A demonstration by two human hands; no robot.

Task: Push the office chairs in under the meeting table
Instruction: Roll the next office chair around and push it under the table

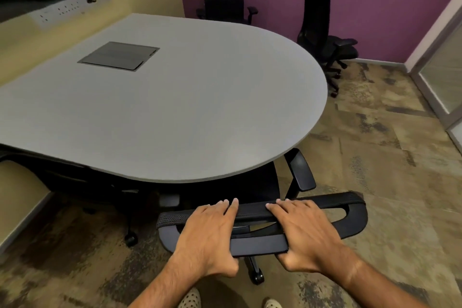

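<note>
free: bare carpet (pixel 390 157) right of frame | blocked: table edge (pixel 287 155) over near chair's armrest (pixel 301 170) | lower left: another chair's base (pixel 130 239)

Matt grey table, black mesh and plastic chair, mottled carpet.

I see a smooth, matt meeting table (pixel 200 97) with a dull metal-looking hatch (pixel 118 56); the near chair (pixel 260 217) has a woven mesh top edge and smooth matt plastic frame, and the carpet (pixel 375 157) looks rough.

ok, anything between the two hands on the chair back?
Nothing extra, by the head view: just a bare stretch of the chair back between the left hand and right hand. Both grip its top edge, seat already under the table.
</note>
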